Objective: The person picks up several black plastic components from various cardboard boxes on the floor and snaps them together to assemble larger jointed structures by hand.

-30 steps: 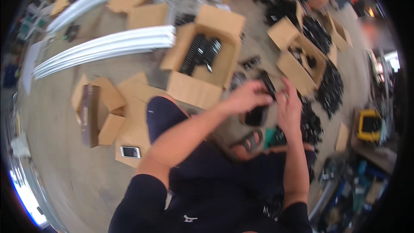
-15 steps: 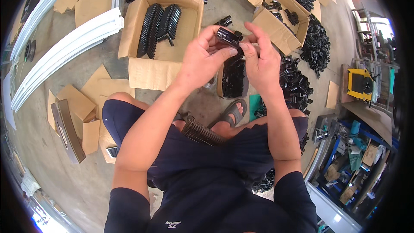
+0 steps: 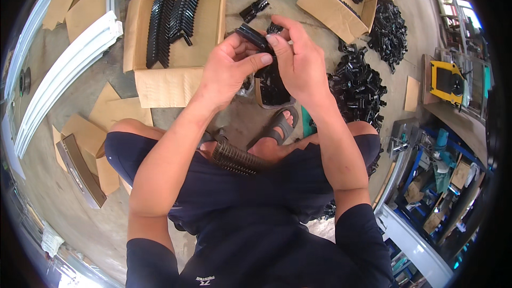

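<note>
My left hand (image 3: 229, 69) is closed round a glossy black part (image 3: 252, 36), long and channel-shaped, holding it tilted above the floor. At its near end, my right hand (image 3: 301, 61) pinches with the thumb pressed against it. The right fingertips partly hide a small ribbed dark piece (image 3: 274, 28); I cannot tell whether it belongs to the same part. Below both hands stands a small open container (image 3: 258, 94) filled with black pieces, partly covered by my right hand. Another black part (image 3: 254, 9) lies on the floor just beyond.
A cardboard box (image 3: 213, 32) at left holds black parts stacked in rows. Another box (image 3: 330, 13) stands far right, beside heaps of loose black parts (image 3: 358, 88). A coiled spring-like strip (image 3: 234, 158) lies between my legs. White curved panels (image 3: 69, 69) and flattened cardboard (image 3: 120, 109) are at left.
The black part has turned in my fingers and now shows its grooved side. Both hands sit slightly further left in the picture, and the whole view has shifted.
</note>
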Available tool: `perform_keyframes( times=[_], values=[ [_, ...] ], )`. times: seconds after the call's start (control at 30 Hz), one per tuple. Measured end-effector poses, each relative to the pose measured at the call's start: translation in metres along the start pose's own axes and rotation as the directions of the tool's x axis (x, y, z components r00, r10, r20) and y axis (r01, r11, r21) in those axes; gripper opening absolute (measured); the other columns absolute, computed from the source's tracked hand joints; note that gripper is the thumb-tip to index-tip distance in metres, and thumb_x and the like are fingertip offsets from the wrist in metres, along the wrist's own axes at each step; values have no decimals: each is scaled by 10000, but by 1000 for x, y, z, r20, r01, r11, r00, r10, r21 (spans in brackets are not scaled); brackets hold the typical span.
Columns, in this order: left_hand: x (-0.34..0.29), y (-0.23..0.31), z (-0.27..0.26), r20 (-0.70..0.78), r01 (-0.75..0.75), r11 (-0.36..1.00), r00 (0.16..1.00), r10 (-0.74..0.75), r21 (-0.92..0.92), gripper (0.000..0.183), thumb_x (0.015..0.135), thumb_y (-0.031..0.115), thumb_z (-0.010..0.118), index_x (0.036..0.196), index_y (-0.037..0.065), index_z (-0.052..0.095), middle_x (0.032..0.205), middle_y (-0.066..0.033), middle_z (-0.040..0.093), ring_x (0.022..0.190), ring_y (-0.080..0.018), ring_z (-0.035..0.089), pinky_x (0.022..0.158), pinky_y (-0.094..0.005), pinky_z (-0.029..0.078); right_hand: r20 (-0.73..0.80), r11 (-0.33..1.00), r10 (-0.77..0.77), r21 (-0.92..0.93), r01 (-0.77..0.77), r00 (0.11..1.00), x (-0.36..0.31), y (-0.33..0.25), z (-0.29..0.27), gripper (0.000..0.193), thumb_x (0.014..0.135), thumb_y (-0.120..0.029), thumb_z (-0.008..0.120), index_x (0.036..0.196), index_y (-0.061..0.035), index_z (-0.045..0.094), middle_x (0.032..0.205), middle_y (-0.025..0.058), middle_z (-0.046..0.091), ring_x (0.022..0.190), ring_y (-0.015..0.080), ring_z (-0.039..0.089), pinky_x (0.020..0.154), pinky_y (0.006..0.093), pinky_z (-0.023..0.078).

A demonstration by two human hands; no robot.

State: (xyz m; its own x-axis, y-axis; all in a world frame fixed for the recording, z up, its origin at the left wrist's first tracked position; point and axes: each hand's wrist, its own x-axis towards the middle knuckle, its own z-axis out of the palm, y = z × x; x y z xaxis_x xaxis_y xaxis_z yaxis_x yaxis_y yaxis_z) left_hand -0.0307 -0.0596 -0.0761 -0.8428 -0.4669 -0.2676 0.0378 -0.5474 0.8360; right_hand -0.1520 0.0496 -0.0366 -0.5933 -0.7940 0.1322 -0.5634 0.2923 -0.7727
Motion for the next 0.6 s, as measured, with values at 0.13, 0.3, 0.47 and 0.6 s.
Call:
perform_keyframes(
  times=[0.13,0.3,0.47,0.6],
  values=[
    [6,-6,-5,-41,-21,1000,999,20,-12,351,923,6,677,1265,3,603,1080,-55,690,1007,-120,639,906,-270,511,160,711,240,642,-286,958,0,32,-1,308,1064,-246,512,1234,0,586,903,31,668,747,109,639,639,272,526],
    [11,-2,-12,-27,35,971,999,-43,-237,321,975,50,626,1289,-1,585,1107,-86,690,989,-178,667,852,-320,560,255,905,342,-347,-244,905,-22,141,20,280,940,-271,640,959,1,703,817,168,709,819,308,711,723,409,564],
    [7,-9,-9,58,128,977,991,-120,-172,366,966,101,661,1314,16,585,1101,-61,709,946,-163,677,775,-302,541,534,837,276,-542,73,799,-89,210,110,240,900,-214,622,1029,-17,672,970,216,703,905,359,707,787,439,575],
    [2,-8,-9,63,193,975,980,-187,-113,347,959,127,681,1290,40,621,1102,-43,713,928,-136,674,759,-275,516,572,749,304,-638,180,762,-120,245,139,215,898,-187,608,1036,-29,656,980,219,695,944,374,697,800,445,573]
  ],
)
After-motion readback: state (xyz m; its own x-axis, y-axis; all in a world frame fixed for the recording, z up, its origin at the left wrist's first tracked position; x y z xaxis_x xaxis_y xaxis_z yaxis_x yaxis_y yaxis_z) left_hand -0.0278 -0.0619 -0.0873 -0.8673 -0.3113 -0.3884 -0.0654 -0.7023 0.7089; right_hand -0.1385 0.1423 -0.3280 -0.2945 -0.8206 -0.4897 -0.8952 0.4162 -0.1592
